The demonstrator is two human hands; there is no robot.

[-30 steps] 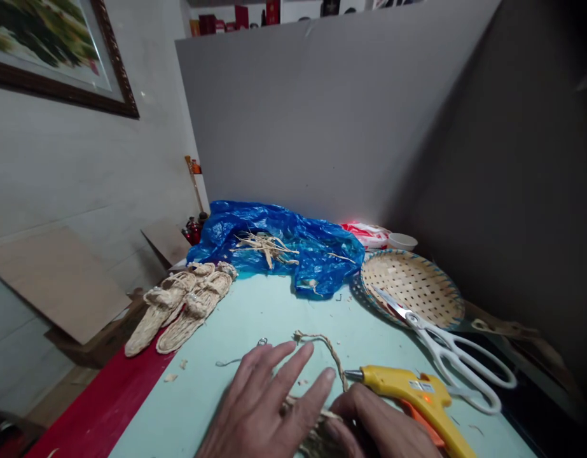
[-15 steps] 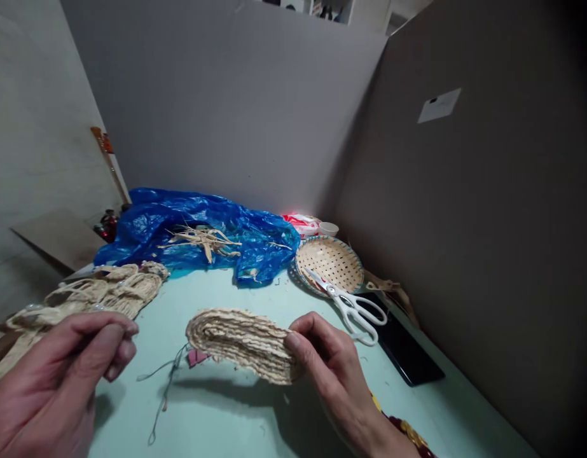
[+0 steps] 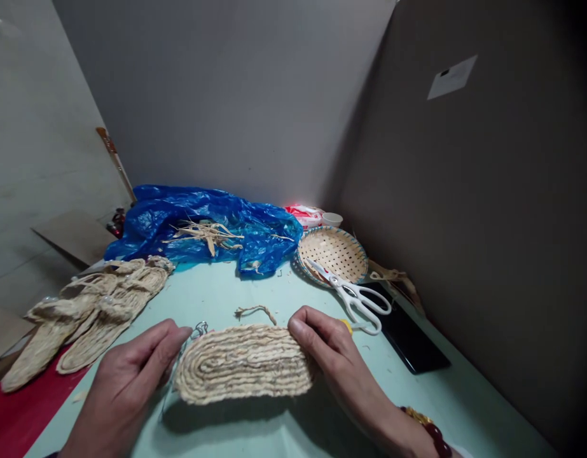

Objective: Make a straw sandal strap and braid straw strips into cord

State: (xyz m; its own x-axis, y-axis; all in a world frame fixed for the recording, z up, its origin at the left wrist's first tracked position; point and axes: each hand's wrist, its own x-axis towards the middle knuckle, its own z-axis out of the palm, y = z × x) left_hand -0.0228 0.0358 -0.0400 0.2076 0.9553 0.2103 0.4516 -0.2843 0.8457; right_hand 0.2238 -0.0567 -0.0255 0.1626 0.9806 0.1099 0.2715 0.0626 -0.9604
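My right hand (image 3: pixel 329 350) pinches the right end of a woven straw sole (image 3: pixel 245 366), thumb on its top face. The sole is an oblong coil of braided straw, held above the table with its broad face toward me. Beside its left end, my left hand (image 3: pixel 135 372) is closed, thumb against the fingers. What those fingertips hold, if anything, is hidden. A looped dark thread (image 3: pixel 200 328) shows just past them. Behind the sole lies a short twisted straw cord (image 3: pixel 255 310).
Woven straw sandals (image 3: pixel 116 299) lie at the left, partly over a red sheet (image 3: pixel 30 407). Farther back are a blue plastic bag (image 3: pixel 198 207) with loose straw (image 3: pixel 210 235), and a bamboo basket (image 3: pixel 331 251). White-handled scissors (image 3: pixel 355 299) rest against it, near a black phone (image 3: pixel 414 340).
My left hand has moved right, up to the sole's left end. The sole has tipped to show more of its broad face. The straw cord behind it has come into view.
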